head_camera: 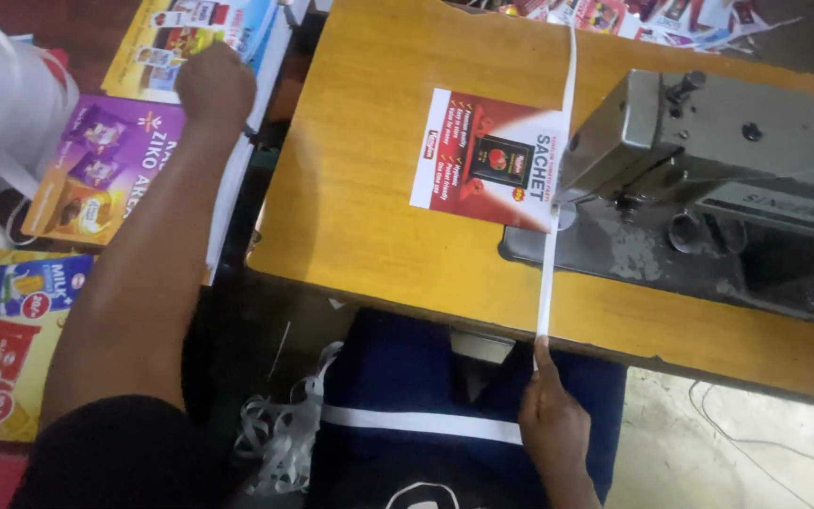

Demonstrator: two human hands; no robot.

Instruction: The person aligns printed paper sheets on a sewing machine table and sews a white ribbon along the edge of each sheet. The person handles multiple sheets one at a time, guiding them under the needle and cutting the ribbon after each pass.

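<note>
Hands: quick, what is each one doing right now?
Left hand: reached out onto a stack of printed sheets beside the table; its grip cannot be told.
Right hand: closed, pinching the white tape that runs under the sewing machine.

Printed cards around our sewing table

We see a red-and-white rectangular card flat on the wooden table beside the sewing machine. Left of the table lie a purple card, a yellow and blue one under our left hand, and a yellow one with blue and red panels. More red-and-white cards are strewn beyond the table's far edge.
</note>
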